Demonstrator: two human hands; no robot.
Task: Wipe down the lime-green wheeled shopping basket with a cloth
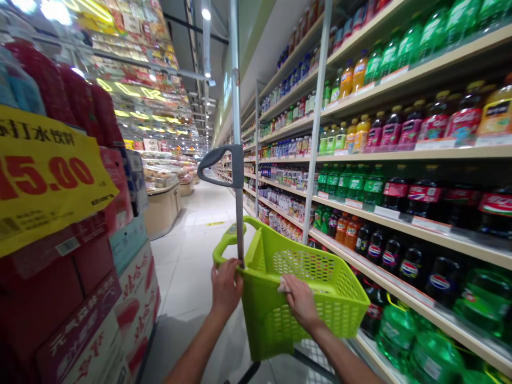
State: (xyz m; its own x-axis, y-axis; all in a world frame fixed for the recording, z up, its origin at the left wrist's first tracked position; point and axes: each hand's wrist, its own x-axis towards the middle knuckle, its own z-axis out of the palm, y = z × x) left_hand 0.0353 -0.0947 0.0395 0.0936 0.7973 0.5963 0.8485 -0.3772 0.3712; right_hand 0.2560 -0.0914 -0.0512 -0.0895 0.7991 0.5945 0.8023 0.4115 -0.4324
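A lime-green plastic shopping basket [316, 298] stands in front of me in a supermarket aisle, with a tall grey pull handle [237, 165] rising from its near edge. My left hand [226, 288] is closed around the near rim of the basket at the foot of the handle pole. My right hand [299, 301] rests on the same rim further right, fingers curled over a small pale cloth or paper [283, 286]. The basket looks empty inside.
Shelves [400, 154] of bottled soft drinks run along the right side, close to the basket. On the left stands a stack of drink cartons [100, 298] with a yellow price sign [44, 170]. The tiled aisle floor [192, 250] stretches ahead toward display counters [162, 205].
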